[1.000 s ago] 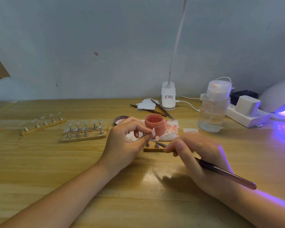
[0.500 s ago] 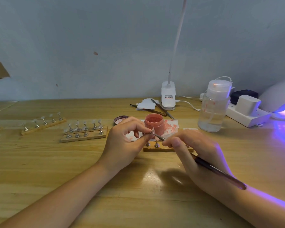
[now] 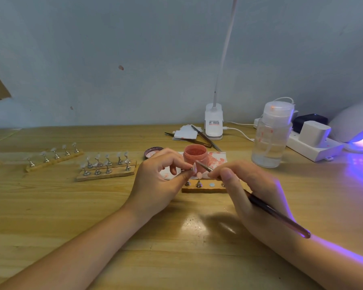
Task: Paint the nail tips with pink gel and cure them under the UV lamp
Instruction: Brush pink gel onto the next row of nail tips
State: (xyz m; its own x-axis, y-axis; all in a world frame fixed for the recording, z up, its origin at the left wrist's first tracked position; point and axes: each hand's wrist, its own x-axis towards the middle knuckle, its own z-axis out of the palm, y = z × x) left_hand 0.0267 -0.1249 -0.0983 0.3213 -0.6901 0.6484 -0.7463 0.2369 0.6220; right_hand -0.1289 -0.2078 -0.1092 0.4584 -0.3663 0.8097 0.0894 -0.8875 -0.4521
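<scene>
The brush [image 3: 258, 203], pinched in the right hand [image 3: 254, 195], has risen to the nail tip [image 3: 195, 167] the left hand [image 3: 155, 185] pinches, at 6 o'clock of the gel jar [image 3: 195, 155]: painting resumes; lamp [image 3: 356, 130] at 3 o'clock.

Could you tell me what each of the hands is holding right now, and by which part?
The left hand pinches a nail tip by its small metal stand. The right hand pinches the brush near its bristle end.
</scene>
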